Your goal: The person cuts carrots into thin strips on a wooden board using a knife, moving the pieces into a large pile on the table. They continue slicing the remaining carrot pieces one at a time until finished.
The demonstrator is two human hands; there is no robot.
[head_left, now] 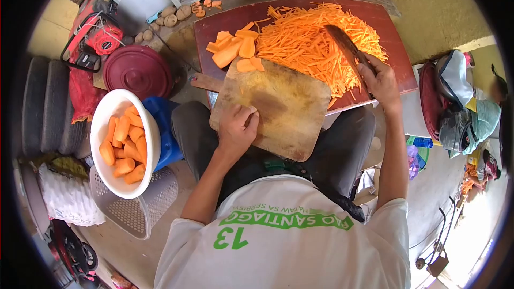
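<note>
My right hand (381, 81) is wrapped round the handle of a broad-bladed knife (342, 42), its dark blade lying over a big heap of shredded carrot (310, 37). My left hand (237, 128) rests with curled fingers on the left part of a worn wooden cutting board (289, 107), and no carrot shows in it. The board lies across my lap, its handle pointing left. Its far edge meets the dark red tabletop (396, 48). Thick carrot slices (227, 51) are piled beyond the board at the left, beside the shreds.
Peeled carrot pieces fill a white basin (151, 176) on my left, above a grey perforated basket (160, 203). A blue container (166, 128) stands beside it, with a dark red lid (138, 72) beyond. Potatoes (170, 20) lie on the floor. Bags (455, 128) are at the right.
</note>
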